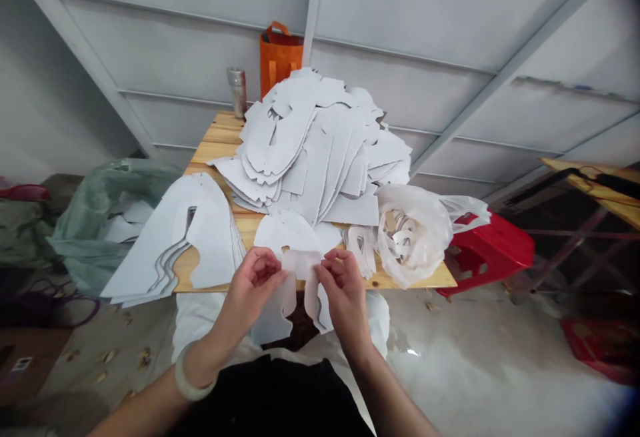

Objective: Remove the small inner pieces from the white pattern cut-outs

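Observation:
My left hand [253,290] and my right hand [343,290] together pinch a small white cut-out sheet piece [300,265] at the near edge of a small wooden table [220,137]. The piece hangs down with curved lobes between my hands. A pale bangle sits on my left wrist. Just beyond my hands lies a rounded white sheet [287,230], and behind it rises a tall heap of white cut sheets [315,143]. More white pieces lie in my lap below the table edge.
A stack of large sheets with cut-out holes [170,237] overhangs the table's left side. A clear plastic bag with scraps [415,230] sits at the right edge, over a red plastic stool [495,247]. A metal flask [237,90] and an orange bag [279,57] stand at the back. A green bag [100,217] lies on the floor at left.

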Available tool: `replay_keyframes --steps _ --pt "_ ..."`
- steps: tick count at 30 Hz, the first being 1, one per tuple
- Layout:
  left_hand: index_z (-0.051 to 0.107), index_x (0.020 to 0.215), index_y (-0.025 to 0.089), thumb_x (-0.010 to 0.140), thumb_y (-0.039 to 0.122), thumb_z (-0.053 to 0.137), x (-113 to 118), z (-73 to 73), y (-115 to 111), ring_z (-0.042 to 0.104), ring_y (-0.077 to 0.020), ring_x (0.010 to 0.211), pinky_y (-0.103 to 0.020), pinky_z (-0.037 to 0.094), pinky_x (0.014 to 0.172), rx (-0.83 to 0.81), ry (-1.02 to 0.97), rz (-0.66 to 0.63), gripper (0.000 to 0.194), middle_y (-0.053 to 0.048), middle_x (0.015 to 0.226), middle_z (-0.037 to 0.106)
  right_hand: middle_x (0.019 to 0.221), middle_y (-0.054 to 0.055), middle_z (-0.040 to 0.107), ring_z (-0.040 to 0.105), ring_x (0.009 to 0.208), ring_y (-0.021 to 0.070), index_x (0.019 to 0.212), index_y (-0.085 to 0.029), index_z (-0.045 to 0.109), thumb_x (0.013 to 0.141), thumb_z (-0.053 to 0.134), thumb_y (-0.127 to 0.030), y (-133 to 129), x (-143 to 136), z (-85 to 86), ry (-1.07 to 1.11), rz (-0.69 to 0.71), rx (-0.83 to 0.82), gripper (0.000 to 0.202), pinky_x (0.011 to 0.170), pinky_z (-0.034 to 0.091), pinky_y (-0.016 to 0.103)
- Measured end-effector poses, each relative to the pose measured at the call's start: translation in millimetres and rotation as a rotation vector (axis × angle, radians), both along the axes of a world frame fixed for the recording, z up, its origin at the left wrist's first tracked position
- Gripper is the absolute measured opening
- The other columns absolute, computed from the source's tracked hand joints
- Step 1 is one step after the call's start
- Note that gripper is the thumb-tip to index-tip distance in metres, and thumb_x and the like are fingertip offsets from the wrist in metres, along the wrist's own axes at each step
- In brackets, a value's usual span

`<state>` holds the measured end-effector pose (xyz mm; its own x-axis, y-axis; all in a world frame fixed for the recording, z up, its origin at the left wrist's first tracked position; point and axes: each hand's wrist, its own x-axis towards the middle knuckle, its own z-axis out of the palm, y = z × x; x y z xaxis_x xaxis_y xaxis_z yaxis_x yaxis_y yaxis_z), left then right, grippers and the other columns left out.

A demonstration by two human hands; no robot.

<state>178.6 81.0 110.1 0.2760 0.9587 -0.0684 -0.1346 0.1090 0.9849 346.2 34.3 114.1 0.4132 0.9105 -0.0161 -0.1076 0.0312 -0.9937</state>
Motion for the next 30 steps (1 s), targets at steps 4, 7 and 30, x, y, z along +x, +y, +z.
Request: replay_keyframes --steps 4,7,30 --pt "0.068 0.096 0.022 0.09 0.028 0.068 0 -11.8 6 0.063 -0.0137 0.084 -0.023 0.051 0.076 0.195 0.145 0.067 0.008 0.0 0.09 0.066 0.071 -0.006 0.056 0.051 0.064 0.0125 0.096 -0.026 0.052 0.09 0.066 -0.033 18 1 -17.0 -0.059 0.082 -0.002 0.016 0.06 0.042 0.024" --pt "0.073 0.1 0.021 0.094 0.026 0.06 0 -22.0 14 0.065 -0.0154 0.083 -0.025 0.053 0.074 0.322 0.306 0.059 0.015 -0.003 0.095 0.069 0.072 -0.005 0.056 0.052 0.066 0.0136 0.091 -0.024 0.057 0.088 0.065 -0.032 35 3 -29.9 -0.191 0.078 -0.006 0.012 0.064 0.043 0.025" --pt "0.075 0.117 0.019 0.091 0.009 0.056 3 -59.4 45 0.074 -0.0215 0.086 -0.033 0.059 0.08 0.541 0.774 0.048 0.034 -0.007 0.096 0.076 0.074 0.002 0.069 0.058 0.066 0.0172 0.105 -0.017 0.078 0.083 0.061 -0.035 74 18 -63.6 -0.364 0.26 -0.18 0.033 0.065 0.045 0.029"
